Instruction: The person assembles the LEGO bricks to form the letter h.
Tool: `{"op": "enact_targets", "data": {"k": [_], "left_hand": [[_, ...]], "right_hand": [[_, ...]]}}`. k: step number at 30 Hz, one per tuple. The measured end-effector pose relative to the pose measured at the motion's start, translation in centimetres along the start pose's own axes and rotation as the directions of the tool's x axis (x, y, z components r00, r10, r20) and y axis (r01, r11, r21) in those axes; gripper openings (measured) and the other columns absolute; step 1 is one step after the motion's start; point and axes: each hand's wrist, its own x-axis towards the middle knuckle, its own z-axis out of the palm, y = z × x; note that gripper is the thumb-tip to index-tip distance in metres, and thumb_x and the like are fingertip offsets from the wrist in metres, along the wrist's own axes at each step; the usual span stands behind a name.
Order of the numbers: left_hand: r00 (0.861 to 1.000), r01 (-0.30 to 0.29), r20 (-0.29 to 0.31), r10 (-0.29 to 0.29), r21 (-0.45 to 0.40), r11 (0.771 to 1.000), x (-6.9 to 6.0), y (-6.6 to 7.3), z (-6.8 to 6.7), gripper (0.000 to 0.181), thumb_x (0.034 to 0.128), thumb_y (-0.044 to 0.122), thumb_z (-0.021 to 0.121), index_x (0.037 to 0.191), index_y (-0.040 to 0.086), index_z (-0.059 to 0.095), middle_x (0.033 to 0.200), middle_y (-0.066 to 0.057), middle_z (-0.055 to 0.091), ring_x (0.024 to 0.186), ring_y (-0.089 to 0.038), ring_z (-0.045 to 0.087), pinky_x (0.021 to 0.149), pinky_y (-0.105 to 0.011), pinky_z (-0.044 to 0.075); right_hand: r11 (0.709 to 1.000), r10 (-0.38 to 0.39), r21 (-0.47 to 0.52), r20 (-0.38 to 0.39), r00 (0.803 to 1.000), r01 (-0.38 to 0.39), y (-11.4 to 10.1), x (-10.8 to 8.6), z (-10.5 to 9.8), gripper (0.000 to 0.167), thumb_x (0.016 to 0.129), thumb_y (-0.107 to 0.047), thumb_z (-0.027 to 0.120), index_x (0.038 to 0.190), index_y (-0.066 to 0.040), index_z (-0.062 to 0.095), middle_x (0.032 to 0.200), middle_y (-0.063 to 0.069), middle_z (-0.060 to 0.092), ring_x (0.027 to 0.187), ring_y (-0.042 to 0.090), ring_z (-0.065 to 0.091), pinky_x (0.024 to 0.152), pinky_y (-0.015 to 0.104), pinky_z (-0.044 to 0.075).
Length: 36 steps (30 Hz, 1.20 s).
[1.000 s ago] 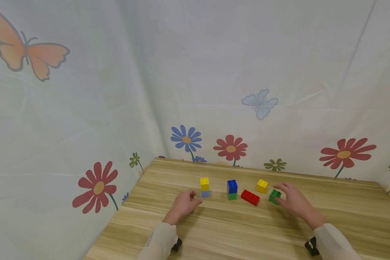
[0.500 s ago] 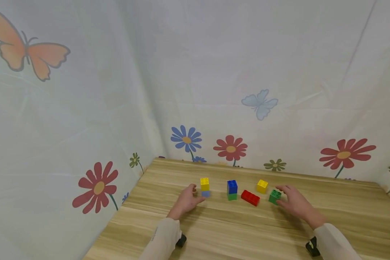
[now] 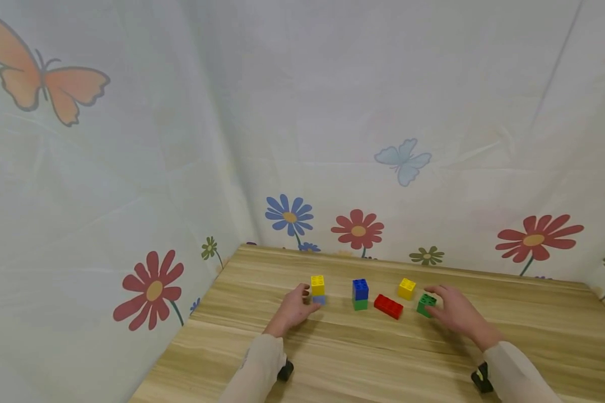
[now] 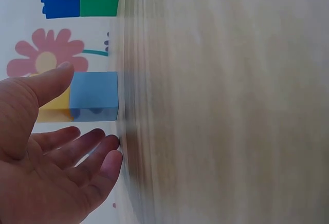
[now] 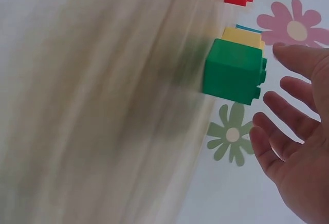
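My left hand (image 3: pixel 291 309) is beside a stack of a yellow toy brick (image 3: pixel 317 285) on a light blue brick (image 3: pixel 319 300). In the left wrist view its thumb passes in front of the yellow brick, and the loosely bent fingers stay apart from the light blue brick (image 4: pixel 93 95). My right hand (image 3: pixel 456 310) is just right of a single green brick (image 3: pixel 426 305), thumb and fingers spread. Nothing lies in its grasp in the right wrist view, where the green brick (image 5: pixel 233 71) sits off the fingertips.
Between the hands stands a dark blue brick (image 3: pixel 360 289) on another green brick (image 3: pixel 360 304). Right of it lie a long red brick (image 3: pixel 389 307) and a yellow brick (image 3: pixel 406 289). A white printed cloth (image 3: pixel 322 140) hangs behind the wooden table (image 3: pixel 363 358).
My left hand has moved right and a little forward, to the side of the yellow and light blue stack. The right hand stays almost in place; the bricks have not moved.
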Motion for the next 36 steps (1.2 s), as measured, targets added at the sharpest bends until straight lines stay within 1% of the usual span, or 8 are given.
{"op": "enact_targets", "data": {"k": [8,13,17,19,22,26,33,36], "left_hand": [[1.000,-0.010,0.007,0.010,-0.047,0.999,0.5,0.4,0.1,0.053,0.0911,0.023,0.065,0.134,0.001,0.042,0.129,-0.019,0.051,0.111,-0.033,0.054,0.091,-0.046,0.045],[1.000,-0.018,0.003,0.019,-0.073,0.997,0.8,0.5,0.3,0.051,0.0918,0.021,0.064,0.135,0.003,0.042,0.129,-0.018,0.051,0.109,-0.031,0.055,0.089,-0.044,0.046],[1.000,-0.030,0.002,0.031,-0.075,0.997,0.9,0.6,0.4,0.045,0.0930,0.018,0.062,0.131,0.003,0.044,0.127,-0.017,0.052,0.107,-0.030,0.055,0.089,-0.043,0.046],[0.999,-0.037,0.000,0.037,-0.070,0.997,1.0,0.7,0.4,0.041,0.0937,0.017,0.061,0.129,0.003,0.046,0.125,-0.016,0.053,0.107,-0.030,0.056,0.088,-0.042,0.046],[0.999,-0.042,0.005,0.043,-0.068,0.997,1.0,0.7,0.4,0.036,0.0943,0.017,0.059,0.126,0.003,0.047,0.123,-0.016,0.054,0.106,-0.030,0.056,0.087,-0.042,0.047],[0.998,-0.058,0.015,0.059,-0.064,0.996,1.2,0.5,0.4,0.032,0.0944,0.016,0.059,0.122,0.004,0.048,0.119,-0.015,0.056,0.106,-0.029,0.057,0.087,-0.042,0.047],[0.997,-0.077,0.027,0.078,-0.058,0.995,1.2,0.3,0.4,0.029,0.0937,0.017,0.060,0.119,0.005,0.050,0.116,-0.013,0.058,0.104,-0.029,0.058,0.087,-0.042,0.048],[0.996,-0.083,0.033,0.085,-0.060,0.995,1.2,0.3,0.3,0.029,0.0936,0.016,0.061,0.118,0.005,0.051,0.116,-0.014,0.058,0.104,-0.030,0.058,0.087,-0.043,0.047]], "right_hand": [[0.996,-0.068,-0.061,-0.001,0.998,0.067,-1.3,1.3,-0.1,0.040,0.083,-0.017,0.073,0.115,0.004,0.062,0.111,0.020,0.061,0.101,0.041,0.055,0.087,0.056,0.043],[0.988,-0.124,-0.088,0.016,0.992,0.125,-2.0,2.2,0.3,0.037,0.082,-0.018,0.074,0.111,0.003,0.064,0.108,0.018,0.063,0.099,0.038,0.058,0.086,0.053,0.045],[0.980,-0.162,-0.111,0.024,0.986,0.164,-2.5,2.8,0.9,0.036,0.081,-0.018,0.075,0.109,0.002,0.065,0.104,0.015,0.065,0.096,0.035,0.058,0.085,0.052,0.045],[0.981,-0.148,-0.121,0.044,0.988,0.153,-2.9,3.2,1.3,0.036,0.081,-0.019,0.075,0.110,0.001,0.066,0.105,0.013,0.065,0.096,0.033,0.057,0.086,0.050,0.046],[0.987,-0.093,-0.125,0.095,0.991,0.104,-3.7,3.7,1.8,0.038,0.081,-0.020,0.075,0.113,-0.002,0.066,0.107,0.011,0.064,0.097,0.031,0.055,0.086,0.048,0.046],[0.992,-0.033,-0.112,0.151,0.988,0.051,-4.7,4.2,2.4,0.038,0.082,-0.020,0.073,0.116,-0.005,0.065,0.111,0.011,0.062,0.102,0.031,0.053,0.089,0.049,0.045],[0.985,-0.068,-0.144,0.199,0.978,0.098,-5.0,4.6,3.7,0.038,0.082,-0.019,0.074,0.116,-0.004,0.065,0.114,0.013,0.062,0.104,0.032,0.056,0.090,0.048,0.046],[0.987,-0.044,-0.144,0.218,0.975,0.076,-4.9,4.8,4.3,0.039,0.083,-0.021,0.074,0.118,-0.005,0.064,0.115,0.011,0.061,0.104,0.029,0.057,0.091,0.046,0.046]]}}
